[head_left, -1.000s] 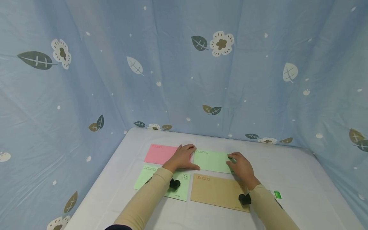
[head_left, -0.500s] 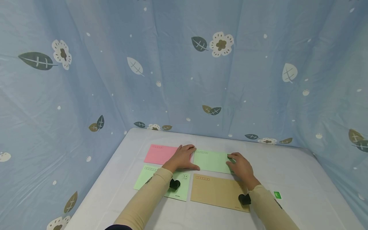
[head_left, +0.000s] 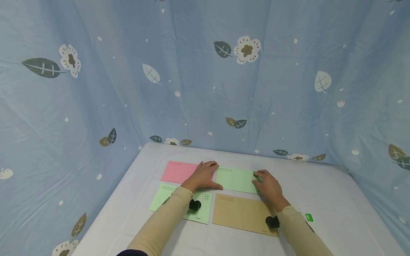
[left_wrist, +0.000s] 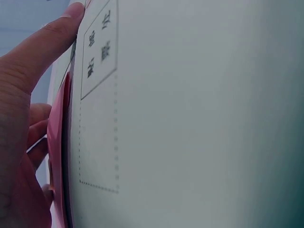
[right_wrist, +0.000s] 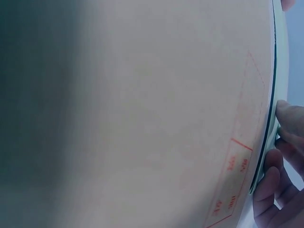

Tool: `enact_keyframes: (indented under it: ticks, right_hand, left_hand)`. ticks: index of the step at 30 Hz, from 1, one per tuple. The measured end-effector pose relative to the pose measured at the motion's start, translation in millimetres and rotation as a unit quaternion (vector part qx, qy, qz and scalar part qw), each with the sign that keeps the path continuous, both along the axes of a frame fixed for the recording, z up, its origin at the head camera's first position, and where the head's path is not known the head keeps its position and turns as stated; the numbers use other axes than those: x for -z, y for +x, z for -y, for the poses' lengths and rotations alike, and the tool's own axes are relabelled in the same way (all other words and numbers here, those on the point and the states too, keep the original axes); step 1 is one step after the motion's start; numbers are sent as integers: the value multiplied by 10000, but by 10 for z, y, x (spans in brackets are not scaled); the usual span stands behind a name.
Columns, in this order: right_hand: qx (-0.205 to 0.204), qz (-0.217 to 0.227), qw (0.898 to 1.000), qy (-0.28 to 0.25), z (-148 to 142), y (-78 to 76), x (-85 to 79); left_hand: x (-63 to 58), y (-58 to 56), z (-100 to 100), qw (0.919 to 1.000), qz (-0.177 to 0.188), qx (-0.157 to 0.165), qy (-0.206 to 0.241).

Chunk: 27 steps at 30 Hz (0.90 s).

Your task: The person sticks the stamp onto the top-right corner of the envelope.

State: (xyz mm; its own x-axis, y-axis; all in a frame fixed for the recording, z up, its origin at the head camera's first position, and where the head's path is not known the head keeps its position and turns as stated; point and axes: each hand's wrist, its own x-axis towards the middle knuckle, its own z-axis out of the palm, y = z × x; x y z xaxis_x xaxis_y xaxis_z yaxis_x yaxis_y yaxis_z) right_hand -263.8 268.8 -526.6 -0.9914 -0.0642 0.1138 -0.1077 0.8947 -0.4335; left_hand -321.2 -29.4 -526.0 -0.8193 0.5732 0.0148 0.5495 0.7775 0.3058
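My left hand [head_left: 202, 175] lies over the right end of the pink envelope [head_left: 179, 171]. Its fingers spread toward the far edge, and the thumb reaches the left edge of the far green envelope [head_left: 237, 179]. At that envelope's right end is my right hand [head_left: 269, 186], thumb and index fingertip apart on it. A dark green stamp [head_left: 255, 174] shows at the top right corner, partly covered by the index finger. In the right wrist view the other fingers [right_wrist: 270, 183] bend beside the envelope's edge.
Under the left forearm lies a near green envelope [head_left: 205, 213]; a brown envelope [head_left: 240, 213] lies to its right, its end partly under the right forearm. A loose green stamp [head_left: 309, 217] lies on the white table [head_left: 336, 199]. A patterned blue curtain [head_left: 205, 89] surrounds the table.
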Motion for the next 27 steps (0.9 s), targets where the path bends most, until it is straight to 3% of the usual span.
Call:
enact_keyframes:
  ticks: [14,27]
  right_hand:
    - [143,-211,9997,-58,-2,-8,12]
    - [182,80,9998,-19,-8,-19,6]
  left_hand:
    - [32,-21,10,10000,-7,31,47]
    - [44,-34,8,10000,16,21,-24]
